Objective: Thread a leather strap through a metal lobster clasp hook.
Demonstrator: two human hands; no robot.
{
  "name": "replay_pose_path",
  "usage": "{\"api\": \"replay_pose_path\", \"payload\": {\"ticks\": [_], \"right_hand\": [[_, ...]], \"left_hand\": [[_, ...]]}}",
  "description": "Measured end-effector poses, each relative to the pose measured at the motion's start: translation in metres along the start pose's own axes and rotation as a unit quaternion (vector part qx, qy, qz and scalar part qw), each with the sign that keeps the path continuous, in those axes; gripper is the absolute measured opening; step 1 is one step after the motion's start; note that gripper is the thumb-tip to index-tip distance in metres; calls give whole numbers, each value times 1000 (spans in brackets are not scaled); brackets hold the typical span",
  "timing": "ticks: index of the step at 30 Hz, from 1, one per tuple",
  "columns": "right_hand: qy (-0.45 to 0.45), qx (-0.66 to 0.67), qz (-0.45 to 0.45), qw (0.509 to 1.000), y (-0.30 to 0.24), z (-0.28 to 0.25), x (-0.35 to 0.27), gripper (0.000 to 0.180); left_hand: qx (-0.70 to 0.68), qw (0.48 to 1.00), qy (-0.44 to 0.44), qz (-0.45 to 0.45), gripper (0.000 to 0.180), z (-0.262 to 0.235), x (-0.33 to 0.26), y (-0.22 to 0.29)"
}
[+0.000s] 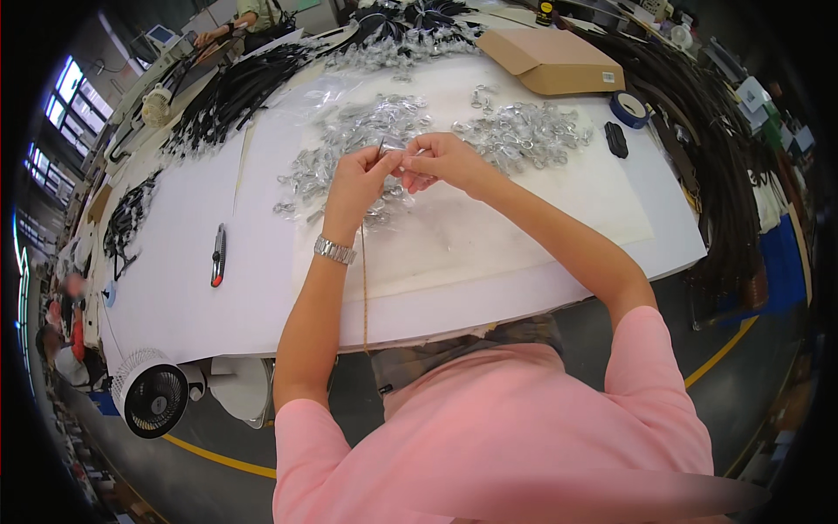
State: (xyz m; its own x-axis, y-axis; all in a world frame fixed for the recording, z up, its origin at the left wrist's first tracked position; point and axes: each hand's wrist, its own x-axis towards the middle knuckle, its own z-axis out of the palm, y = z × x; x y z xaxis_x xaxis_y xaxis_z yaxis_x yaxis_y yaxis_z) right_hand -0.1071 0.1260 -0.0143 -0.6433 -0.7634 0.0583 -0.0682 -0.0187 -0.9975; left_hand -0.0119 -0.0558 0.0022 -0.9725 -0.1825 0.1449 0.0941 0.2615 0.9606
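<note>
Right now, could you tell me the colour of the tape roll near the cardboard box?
Blue tape roll, seen in the head view.

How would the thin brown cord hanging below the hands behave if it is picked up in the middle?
The thin brown cord probably is floppy: it hangs straight down from the left hand over the white table edge. It looks light, being very thin. It may slide off easily, since nothing holds its lower end.

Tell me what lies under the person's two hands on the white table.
Under the left hand and right hand lies a pile of small silvery metal clips on clear plastic sheet. The hands cover the clips directly beneath them.
</note>
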Motion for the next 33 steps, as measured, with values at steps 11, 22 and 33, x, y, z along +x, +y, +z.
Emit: {"api": "replay_pose_path", "payload": {"ticks": [11,22,33], "right_hand": [[-68,-7,72,995,5,-22,-29,25],[-80,51,138,986,1,-28,-42,27],[-154,107,155,970,0,-23,-48,32]], "left_hand": [[79,996,-21,41,38,26,-4,-2],[63,996,-59,-20,47,28,-3,5],[171,979,-34,104,45,29,-10,-7]]}}
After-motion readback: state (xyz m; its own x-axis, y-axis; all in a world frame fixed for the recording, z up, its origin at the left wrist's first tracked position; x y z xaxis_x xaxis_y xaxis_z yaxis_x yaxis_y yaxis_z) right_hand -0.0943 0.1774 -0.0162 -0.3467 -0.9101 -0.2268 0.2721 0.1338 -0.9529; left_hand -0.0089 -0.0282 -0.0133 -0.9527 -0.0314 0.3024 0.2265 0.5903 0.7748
